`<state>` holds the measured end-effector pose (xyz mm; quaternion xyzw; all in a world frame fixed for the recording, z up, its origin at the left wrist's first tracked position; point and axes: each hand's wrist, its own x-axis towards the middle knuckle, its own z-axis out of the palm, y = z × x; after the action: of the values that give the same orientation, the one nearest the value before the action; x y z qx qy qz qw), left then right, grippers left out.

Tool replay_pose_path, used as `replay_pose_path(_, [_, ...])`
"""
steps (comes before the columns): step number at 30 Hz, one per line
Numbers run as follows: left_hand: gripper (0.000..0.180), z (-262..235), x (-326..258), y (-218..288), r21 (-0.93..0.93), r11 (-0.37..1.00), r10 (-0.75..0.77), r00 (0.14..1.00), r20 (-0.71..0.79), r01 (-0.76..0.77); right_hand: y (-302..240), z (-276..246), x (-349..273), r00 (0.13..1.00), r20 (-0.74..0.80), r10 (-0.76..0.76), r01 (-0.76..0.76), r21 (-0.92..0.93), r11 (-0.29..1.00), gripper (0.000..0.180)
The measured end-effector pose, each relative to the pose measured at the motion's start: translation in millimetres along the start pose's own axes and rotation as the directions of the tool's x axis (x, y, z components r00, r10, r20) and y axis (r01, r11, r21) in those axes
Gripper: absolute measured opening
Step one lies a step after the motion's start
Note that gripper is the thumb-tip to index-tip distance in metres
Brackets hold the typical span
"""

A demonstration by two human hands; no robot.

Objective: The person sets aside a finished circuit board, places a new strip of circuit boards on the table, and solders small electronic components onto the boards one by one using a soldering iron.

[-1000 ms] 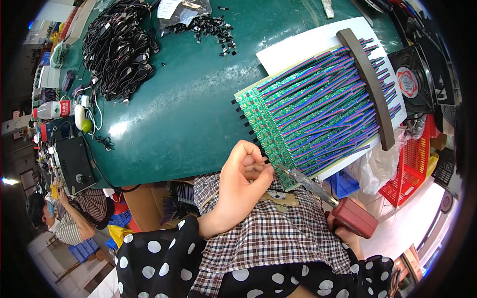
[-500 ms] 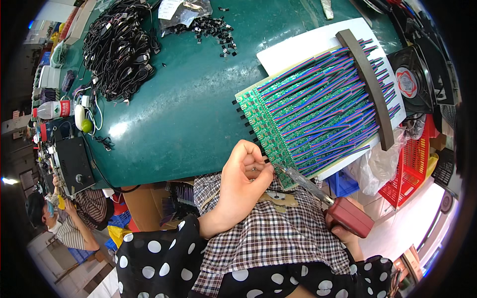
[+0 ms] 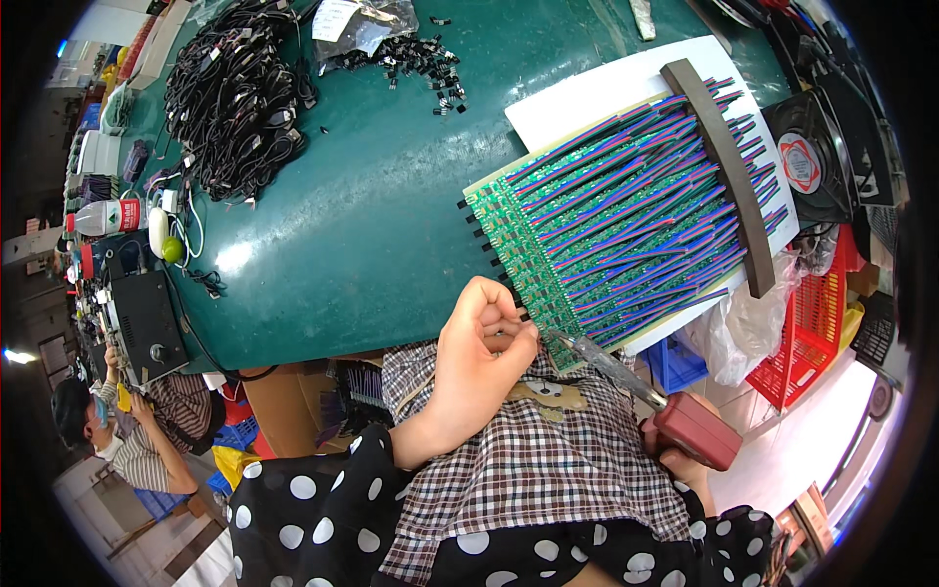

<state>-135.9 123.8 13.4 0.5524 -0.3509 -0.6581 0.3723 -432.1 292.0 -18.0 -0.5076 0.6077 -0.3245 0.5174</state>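
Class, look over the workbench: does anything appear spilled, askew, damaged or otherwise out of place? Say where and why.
The small black parts lie scattered beside the plastic bag on the green table, looking spilled, though perhaps left that way deliberately. To their left, the black cables form a tangled heap. No clear damage shows.

Two hands, one tool, one bar

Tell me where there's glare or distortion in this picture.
Head view: a pale glare patch on the left of the green table; head view: the floor at right is nearly washed out; head view: the dark bar looks bowed, and the corners go black.
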Motion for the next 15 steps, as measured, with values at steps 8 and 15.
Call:
replay_pose_path(8, [0.024,0,0,-1,0.025,1.0,0.013,1.0,0.001,-0.013,4,0,2,0.999,0.017,-0.035,0.036,-0.09,0.995,0.08])
replay_pose_path(15, [0.024,0,0,-3,0.023,1.0,0.02,1.0,-0.006,-0.02,-3,4,20,0.953,0.013,-0.304,0.3,-0.211,0.93,0.079])
